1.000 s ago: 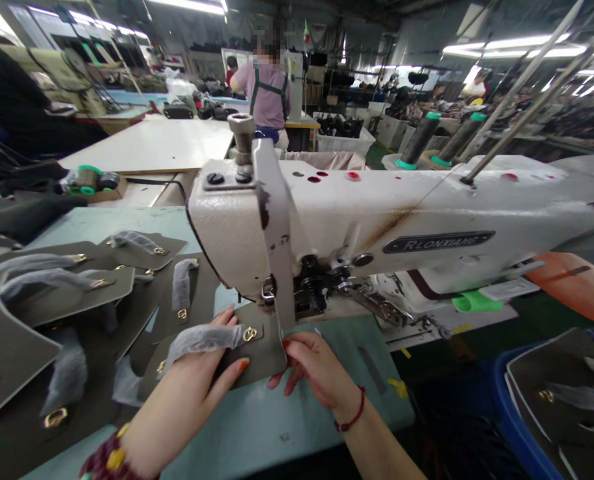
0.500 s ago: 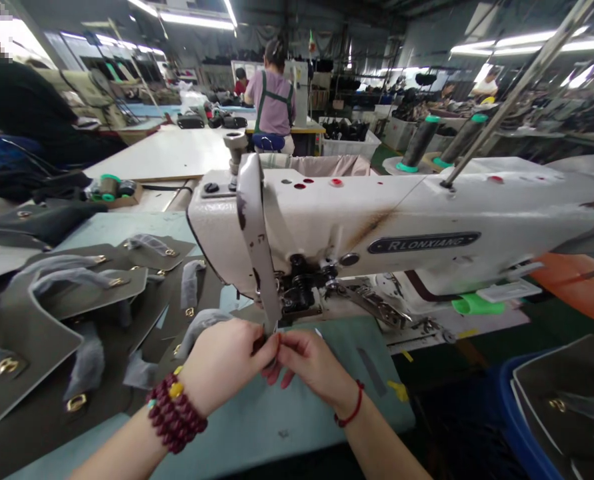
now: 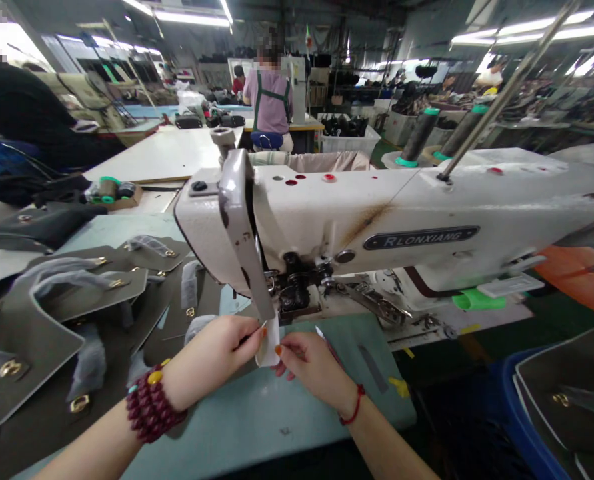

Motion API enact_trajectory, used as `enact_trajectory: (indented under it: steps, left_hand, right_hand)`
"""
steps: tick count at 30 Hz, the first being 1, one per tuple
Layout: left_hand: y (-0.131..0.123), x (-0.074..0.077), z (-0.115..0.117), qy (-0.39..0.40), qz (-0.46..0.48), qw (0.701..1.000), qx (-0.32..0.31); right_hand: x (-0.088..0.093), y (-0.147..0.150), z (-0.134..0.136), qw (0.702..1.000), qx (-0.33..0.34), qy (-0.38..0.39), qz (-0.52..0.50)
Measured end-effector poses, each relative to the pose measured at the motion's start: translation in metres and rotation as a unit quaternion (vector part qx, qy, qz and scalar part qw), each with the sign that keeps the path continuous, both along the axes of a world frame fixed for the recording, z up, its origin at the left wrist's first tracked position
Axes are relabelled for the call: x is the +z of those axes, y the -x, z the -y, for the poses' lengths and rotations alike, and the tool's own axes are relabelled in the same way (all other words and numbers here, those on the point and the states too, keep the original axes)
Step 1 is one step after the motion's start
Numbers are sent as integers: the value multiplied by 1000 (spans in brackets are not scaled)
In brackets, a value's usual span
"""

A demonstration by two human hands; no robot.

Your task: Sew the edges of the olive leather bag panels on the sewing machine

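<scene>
My left hand is closed in a pinch at the left edge of a small pale strip below the sewing machine's needle end. A thin light tip pokes out by its thumb; what it belongs to is unclear. My right hand pinches the strip's right edge between thumb and finger. A slim pointed tool with a white tip shows behind the right hand; whether it is held is hidden. To the left lie dark grey bag panels with film-wrapped handles and gold rings.
Beneath my hands is the pale green work surface. A blue bin with more panels stands at right. Thread cones rise behind the machine. A person in a purple shirt sits ahead; another in dark clothing is at left.
My left hand has moved left, away from my right hand, and the pale strip now shows between them. The machine appears slightly further left and higher in view.
</scene>
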State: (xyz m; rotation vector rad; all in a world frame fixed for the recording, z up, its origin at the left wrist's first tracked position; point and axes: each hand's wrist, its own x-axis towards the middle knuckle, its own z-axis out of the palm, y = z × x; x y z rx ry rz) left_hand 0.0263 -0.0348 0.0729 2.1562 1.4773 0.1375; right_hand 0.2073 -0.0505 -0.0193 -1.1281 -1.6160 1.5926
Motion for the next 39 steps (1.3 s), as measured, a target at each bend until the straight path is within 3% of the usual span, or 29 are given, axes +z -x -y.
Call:
enact_trajectory:
  steps: [4, 7, 9, 11, 13, 14, 15, 17, 20, 23, 27, 29, 35, 39]
  left_hand:
    - [0, -9, 22, -40, 71, 995, 59]
    - [-4, -41, 63, -7, 257, 951, 169]
    - [-13, -69, 91, 119, 409, 869, 251]
    - [-26, -96, 107, 214, 556, 737, 319]
    - [-40, -115, 108, 225, 671, 617, 345]
    - [-46, -120, 104, 213, 714, 571, 346]
    - [-50, -124, 97, 196, 746, 537, 342]
    - [-55, -127, 84, 161, 778, 502, 341]
    - [-52, -126, 74, 114, 765, 513, 373]
    - [-45, -123, 75, 90, 730, 547, 399]
    - [-39, -119, 78, 80, 687, 609, 388]
    - [-39, -120, 79, 91, 672, 624, 389]
    - [-45, -120, 80, 99, 667, 622, 399]
    - [-54, -115, 79, 105, 700, 564, 427]
  right_hand:
    - [-2, 1, 8, 992, -83, 40, -90]
    - [2, 0, 14, 986, -105, 25, -126]
    - [8, -1, 17, 990, -85, 17, -110]
    - [15, -3, 18, 993, -67, 20, -92]
    - [22, -5, 18, 995, -61, 14, -74]
    - [25, -5, 18, 996, -60, 2, -59]
    - [27, -6, 18, 997, -61, -16, -41]
    - [29, -6, 17, 996, -68, -53, 1]
    - [29, -3, 16, 993, -86, -72, 47]
    - [29, 1, 16, 993, -99, -49, 51]
    - [33, 7, 16, 992, -116, -33, 38]
    - [36, 9, 17, 990, -124, -38, 48]
    - [40, 10, 19, 987, -130, -52, 73]
    - [38, 10, 18, 990, -124, -42, 56]
